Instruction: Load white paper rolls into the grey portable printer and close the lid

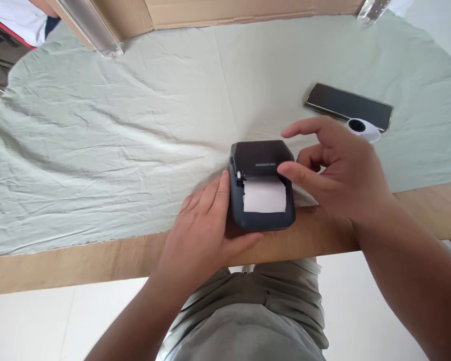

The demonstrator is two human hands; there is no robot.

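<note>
A small black printer (263, 221) sits near the front edge of the table, with white paper (265, 196) lying out of its slot over the front. My left hand (206, 220) rests against the printer's left side, fingers extended and the thumb along its front edge. It does not wrap round the printer. Over the printer's right side is my right hand (334, 165), its thumb and index finger apart with nothing between them. The thumb tip is over the lid's right part; whether it touches cannot be made out. The other fingers are curled.
A dark phone (349, 104) lies at the right, with a white object with a round black face (363, 129) beside its near edge. Cardboard (229, 12) with clear posts stands at the back. The green cloth (97, 125) is wrinkled; wood shows along the front edge.
</note>
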